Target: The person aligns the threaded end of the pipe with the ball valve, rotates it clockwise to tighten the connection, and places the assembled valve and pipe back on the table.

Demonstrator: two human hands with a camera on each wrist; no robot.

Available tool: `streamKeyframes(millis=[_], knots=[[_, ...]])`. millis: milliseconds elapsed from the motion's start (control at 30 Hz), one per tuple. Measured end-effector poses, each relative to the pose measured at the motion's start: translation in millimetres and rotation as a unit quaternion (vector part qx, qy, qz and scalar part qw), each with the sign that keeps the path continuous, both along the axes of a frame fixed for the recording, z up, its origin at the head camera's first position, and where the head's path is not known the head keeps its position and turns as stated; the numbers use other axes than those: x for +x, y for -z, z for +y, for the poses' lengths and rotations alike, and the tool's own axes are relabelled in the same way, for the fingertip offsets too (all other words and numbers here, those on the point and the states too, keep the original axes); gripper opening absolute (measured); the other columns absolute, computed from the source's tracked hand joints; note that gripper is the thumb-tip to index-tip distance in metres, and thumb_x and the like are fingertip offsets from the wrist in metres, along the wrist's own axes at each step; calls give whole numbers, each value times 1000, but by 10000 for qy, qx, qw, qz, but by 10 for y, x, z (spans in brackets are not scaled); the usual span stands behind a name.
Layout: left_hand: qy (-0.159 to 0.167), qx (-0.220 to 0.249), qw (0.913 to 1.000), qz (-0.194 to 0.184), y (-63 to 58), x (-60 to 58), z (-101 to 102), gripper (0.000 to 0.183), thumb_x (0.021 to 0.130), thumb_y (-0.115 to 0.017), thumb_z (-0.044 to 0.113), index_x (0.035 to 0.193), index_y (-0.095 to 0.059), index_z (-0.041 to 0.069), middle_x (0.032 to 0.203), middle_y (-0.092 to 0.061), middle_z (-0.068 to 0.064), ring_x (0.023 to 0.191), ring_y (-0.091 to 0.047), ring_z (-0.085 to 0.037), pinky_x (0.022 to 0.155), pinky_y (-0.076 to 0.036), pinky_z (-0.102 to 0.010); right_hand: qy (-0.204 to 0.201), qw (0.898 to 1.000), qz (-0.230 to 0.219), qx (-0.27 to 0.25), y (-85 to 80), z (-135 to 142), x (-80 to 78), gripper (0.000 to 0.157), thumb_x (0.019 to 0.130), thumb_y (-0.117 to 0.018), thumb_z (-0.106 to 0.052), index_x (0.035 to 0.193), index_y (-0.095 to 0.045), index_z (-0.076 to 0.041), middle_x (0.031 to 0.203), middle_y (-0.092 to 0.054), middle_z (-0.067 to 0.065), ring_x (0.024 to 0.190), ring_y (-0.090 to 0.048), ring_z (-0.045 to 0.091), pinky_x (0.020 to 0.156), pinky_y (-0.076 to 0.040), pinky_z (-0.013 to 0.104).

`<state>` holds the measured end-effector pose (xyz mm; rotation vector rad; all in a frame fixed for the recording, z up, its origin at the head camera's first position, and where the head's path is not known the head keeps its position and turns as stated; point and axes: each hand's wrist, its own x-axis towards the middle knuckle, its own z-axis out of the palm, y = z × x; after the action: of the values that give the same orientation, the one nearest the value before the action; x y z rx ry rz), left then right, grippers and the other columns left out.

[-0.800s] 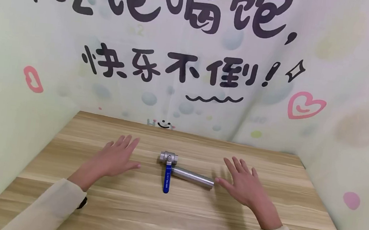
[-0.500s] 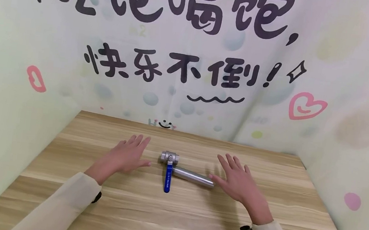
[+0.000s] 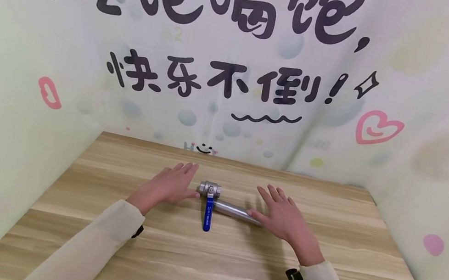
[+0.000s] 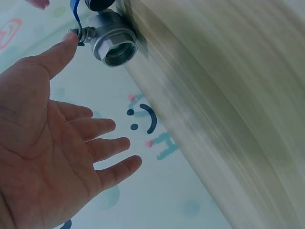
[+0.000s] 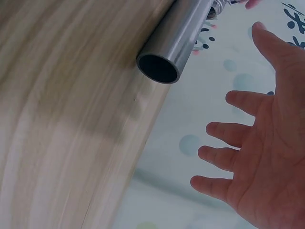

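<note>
A metal ball valve with a blue lever handle lies on the wooden table, its handle towards me. To its right lies a hollow metal pipe, one end close to the valve. My left hand is just left of the valve, fingers spread and holding nothing. In the left wrist view the valve's threaded opening shows beyond the thumb. My right hand hovers over the pipe's right end, fingers spread, and hides part of it in the head view. The right wrist view shows the pipe's open end apart from the fingers.
The wooden table meets a printed cloth backdrop at its far edge. More cloth rises along the left and right sides. Black bands sit at both wrists.
My left hand has moved right, up to the valve. My right hand has moved left, from beside the pipe's end to over it. Valve and pipe stay put on the table.
</note>
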<state>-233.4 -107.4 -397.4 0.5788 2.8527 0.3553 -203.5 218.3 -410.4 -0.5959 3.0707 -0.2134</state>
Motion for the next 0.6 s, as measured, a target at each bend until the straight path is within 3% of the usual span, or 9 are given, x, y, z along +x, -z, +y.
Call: streamKeyframes(millis=[300,600], knots=[[21,104,9998,-139,17,-52,161,85,95,-57,45,156,-12,6,161,-17,-11,145,-18,-41,115,-17,-62,-151,9994,-98,279,25,-79,-22,75,87,-51,-69,144,-49,-20,153,-35,18,140,-30,44,107,-30,66],[117,50,9999,-95,74,-109,250,80,95,-59,42,155,-19,7,160,-22,-13,145,-22,-41,115,-20,-61,-140,9995,-162,249,97,-122,-33,72,85,-57,-67,142,-52,-23,153,-36,17,139,-32,44,105,-31,67]])
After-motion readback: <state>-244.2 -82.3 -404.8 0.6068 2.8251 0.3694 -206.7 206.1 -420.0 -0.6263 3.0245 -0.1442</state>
